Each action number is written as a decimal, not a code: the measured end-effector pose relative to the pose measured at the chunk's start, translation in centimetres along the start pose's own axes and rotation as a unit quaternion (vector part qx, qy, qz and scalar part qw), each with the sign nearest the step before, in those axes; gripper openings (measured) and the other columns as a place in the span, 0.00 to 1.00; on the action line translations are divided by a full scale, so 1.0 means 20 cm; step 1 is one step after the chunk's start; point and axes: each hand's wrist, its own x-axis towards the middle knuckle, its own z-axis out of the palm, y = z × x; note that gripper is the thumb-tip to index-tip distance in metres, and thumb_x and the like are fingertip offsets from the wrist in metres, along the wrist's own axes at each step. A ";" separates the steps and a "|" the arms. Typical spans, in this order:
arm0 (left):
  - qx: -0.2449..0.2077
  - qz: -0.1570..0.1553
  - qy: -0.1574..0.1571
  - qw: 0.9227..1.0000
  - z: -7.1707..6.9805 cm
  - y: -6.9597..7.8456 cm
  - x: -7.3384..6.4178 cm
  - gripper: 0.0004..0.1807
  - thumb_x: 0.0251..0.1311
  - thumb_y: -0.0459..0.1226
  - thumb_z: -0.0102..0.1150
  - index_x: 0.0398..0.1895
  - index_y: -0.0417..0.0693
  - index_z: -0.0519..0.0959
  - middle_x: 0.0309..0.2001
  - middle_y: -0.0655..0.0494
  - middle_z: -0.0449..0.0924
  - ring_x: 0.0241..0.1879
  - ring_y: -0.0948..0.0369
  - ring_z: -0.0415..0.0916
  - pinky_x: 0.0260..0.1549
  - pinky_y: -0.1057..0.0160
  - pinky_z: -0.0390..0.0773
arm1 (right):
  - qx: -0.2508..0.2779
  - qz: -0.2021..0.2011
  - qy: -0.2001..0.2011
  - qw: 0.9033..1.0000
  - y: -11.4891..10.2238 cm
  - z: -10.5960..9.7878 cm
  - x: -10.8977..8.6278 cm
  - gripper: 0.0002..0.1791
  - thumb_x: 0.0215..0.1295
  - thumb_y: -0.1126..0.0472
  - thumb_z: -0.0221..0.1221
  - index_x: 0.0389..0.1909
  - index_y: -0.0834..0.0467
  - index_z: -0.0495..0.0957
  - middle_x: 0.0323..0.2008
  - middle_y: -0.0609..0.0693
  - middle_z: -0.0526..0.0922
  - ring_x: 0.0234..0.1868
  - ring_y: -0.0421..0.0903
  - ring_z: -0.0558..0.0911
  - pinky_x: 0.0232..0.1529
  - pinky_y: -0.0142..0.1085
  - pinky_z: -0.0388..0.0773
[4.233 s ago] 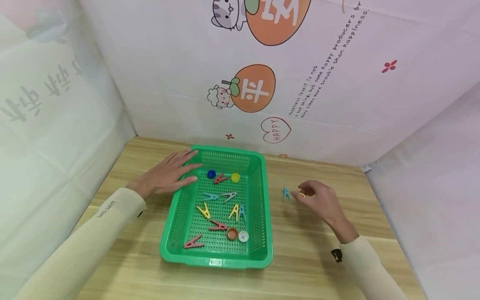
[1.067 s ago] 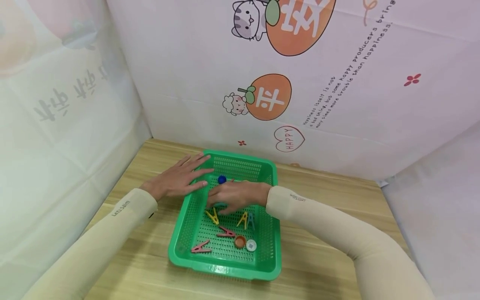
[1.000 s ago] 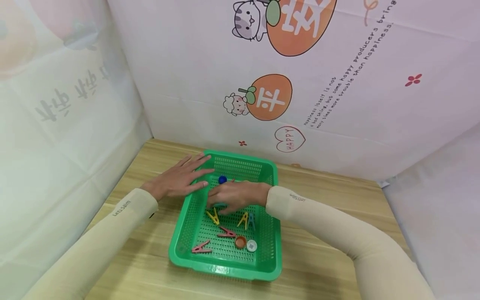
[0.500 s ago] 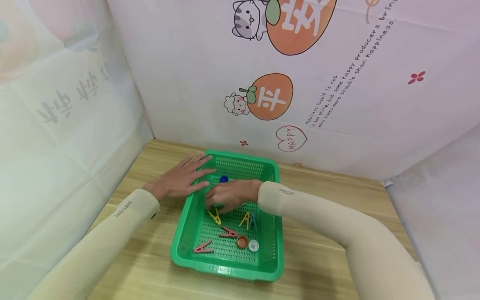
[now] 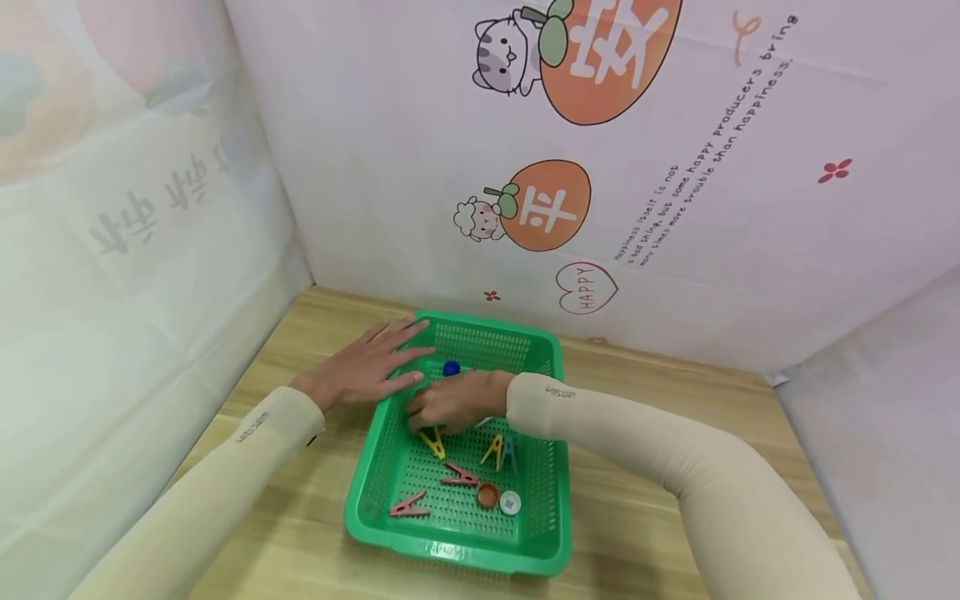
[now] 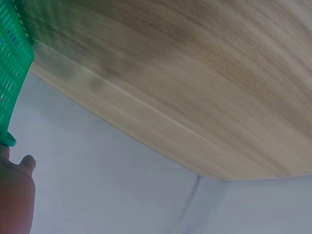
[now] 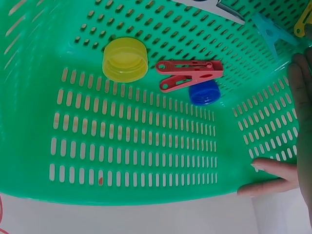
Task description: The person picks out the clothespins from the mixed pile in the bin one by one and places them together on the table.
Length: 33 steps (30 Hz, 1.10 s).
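Note:
In the head view my left hand (image 5: 367, 364) lies with fingers spread over the left rim of the green basket (image 5: 457, 550). My right hand (image 5: 453, 402) reaches down inside, fingers bent toward the basket floor beside a yellow clothespin (image 5: 435, 447). In the right wrist view a light blue clothespin (image 7: 273, 33) lies close to the right fingers, and that yellow clothespin (image 7: 303, 22) is partly cut off by the frame edge. I cannot tell whether the right fingertips hold anything. A red clothespin (image 7: 191, 73), a yellow cap (image 7: 125, 59) and a blue cap (image 7: 204, 92) lie nearby.
Toward the basket's front lie two pink clothespins, one the left pink clothespin (image 5: 408, 505), plus a brown cap (image 5: 487, 496) and white cap (image 5: 510, 502). Another yellow clothespin (image 5: 492, 452) and blue clothespin (image 5: 510, 452) sit right. The wooden table (image 5: 675, 392) meets printed cloth walls.
About four seconds ago my right hand was on the table right of the basket, beside a blue clothespin. It is now inside the basket and has lately edged nearer the yellow clothespin.

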 end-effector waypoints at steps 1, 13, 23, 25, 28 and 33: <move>-0.001 0.000 -0.001 1.000 0.00 0.00 0.00 0.33 0.85 0.57 0.45 0.84 0.55 0.69 0.90 0.47 0.45 0.90 0.43 0.39 0.86 0.34 0.43 | 0.001 0.001 0.001 1.000 0.00 0.00 0.00 0.16 0.84 0.61 0.58 0.67 0.50 0.82 0.65 0.46 0.81 0.66 0.42 0.82 0.64 0.33 0.82; -0.007 -0.010 -0.014 1.000 -0.01 0.01 0.00 0.34 0.85 0.58 0.43 0.84 0.56 0.68 0.91 0.50 0.42 0.90 0.45 0.37 0.87 0.36 0.40 | -0.028 0.000 0.007 1.000 -0.02 0.03 0.02 0.16 0.85 0.61 0.57 0.66 0.48 0.82 0.65 0.46 0.81 0.65 0.42 0.82 0.63 0.31 0.83; 0.005 -0.013 -0.018 1.000 -0.01 0.01 0.00 0.34 0.85 0.59 0.43 0.85 0.57 0.66 0.91 0.49 0.43 0.91 0.47 0.35 0.87 0.36 0.40 | -0.060 -0.007 0.008 0.998 -0.05 0.04 0.02 0.15 0.84 0.62 0.58 0.64 0.48 0.81 0.64 0.46 0.81 0.59 0.41 0.84 0.56 0.29 0.84; 0.008 -0.011 -0.017 1.000 -0.01 0.01 0.00 0.34 0.85 0.59 0.43 0.85 0.57 0.67 0.91 0.49 0.43 0.91 0.47 0.36 0.87 0.36 0.41 | -0.068 -0.005 0.006 0.998 -0.05 0.03 0.02 0.15 0.84 0.62 0.58 0.64 0.48 0.81 0.64 0.46 0.81 0.58 0.41 0.85 0.55 0.29 0.85; 0.010 -0.009 -0.016 1.000 -0.01 0.01 0.01 0.34 0.85 0.59 0.42 0.85 0.57 0.67 0.91 0.49 0.43 0.90 0.46 0.37 0.87 0.36 0.42 | -0.074 -0.003 0.004 0.997 -0.05 0.03 0.02 0.15 0.85 0.61 0.57 0.65 0.49 0.81 0.64 0.46 0.81 0.58 0.41 0.85 0.54 0.29 0.85; 0.007 -0.010 -0.015 1.000 -0.01 0.01 0.01 0.34 0.85 0.59 0.42 0.85 0.56 0.67 0.91 0.49 0.43 0.90 0.46 0.37 0.87 0.36 0.41 | -0.068 0.012 -0.003 0.998 -0.05 0.02 -0.01 0.16 0.86 0.59 0.56 0.67 0.48 0.81 0.67 0.45 0.81 0.60 0.40 0.85 0.57 0.30 0.85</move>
